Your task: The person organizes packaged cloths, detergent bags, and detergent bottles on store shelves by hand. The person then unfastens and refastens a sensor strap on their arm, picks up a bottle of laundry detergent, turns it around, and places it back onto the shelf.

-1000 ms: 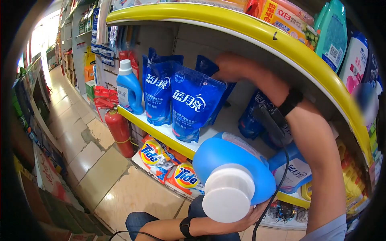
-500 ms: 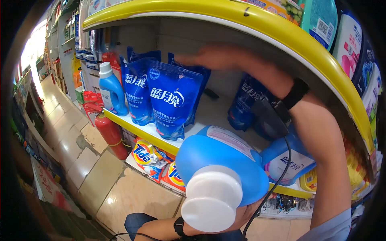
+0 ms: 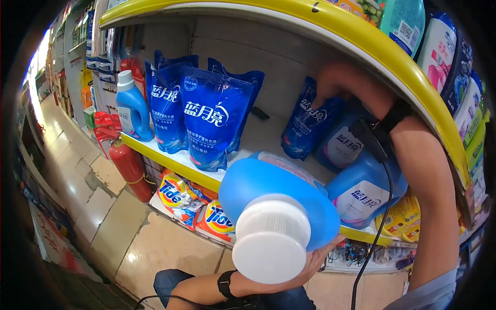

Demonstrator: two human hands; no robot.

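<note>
A large blue bottle with a white cap [image 3: 279, 191] is held upright in front of the shelf by my left hand [image 3: 315, 263], whose fingers wrap its lower side. Inside the shelf, my right hand [image 3: 343, 82] reaches to the top of a dark blue pouch [image 3: 305, 124] and its fingers are on the upper edge. Some of those fingers are blurred and in shadow. Beside that pouch stand a blue bottle [image 3: 341, 144] at the back and another blue bottle [image 3: 359, 199] at the shelf's front. Further left are several blue pouches [image 3: 212, 119].
A small blue bottle [image 3: 133, 108] stands at the shelf's left end. The yellow shelf edge [image 3: 289, 18] curves overhead. Below are Tide packs [image 3: 178, 196] and a red fire extinguisher [image 3: 129, 168]. A black cable [image 3: 372, 248] hangs from the right wrist device.
My right hand has moved from behind the left pouches to the dark blue pouch on the right. The view has shifted slightly. My left hand still holds the large bottle.
</note>
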